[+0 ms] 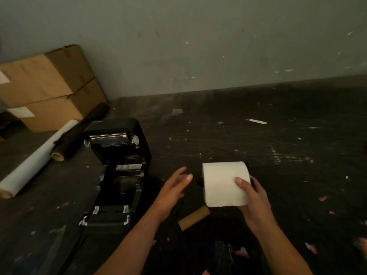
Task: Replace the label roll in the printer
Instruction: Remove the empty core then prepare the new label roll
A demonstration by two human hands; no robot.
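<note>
Head view: right hand (pixel 252 197) grips white paper label roll (pixel 225 184), left hand (pixel 172 187) loose-fingered and empty; roll may unwind before reaching open black plastic printer (pixel 117 175) at 9 o'clock.

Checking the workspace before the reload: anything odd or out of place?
Mostly mess. An empty cardboard core lies loose on the dark surface under the white label roll held by the right hand. Paper scraps litter the surface. The printer stands open with an empty bay, as expected.

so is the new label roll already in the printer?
No. The right hand holds the white label roll above the table, beside the open printer.
</note>
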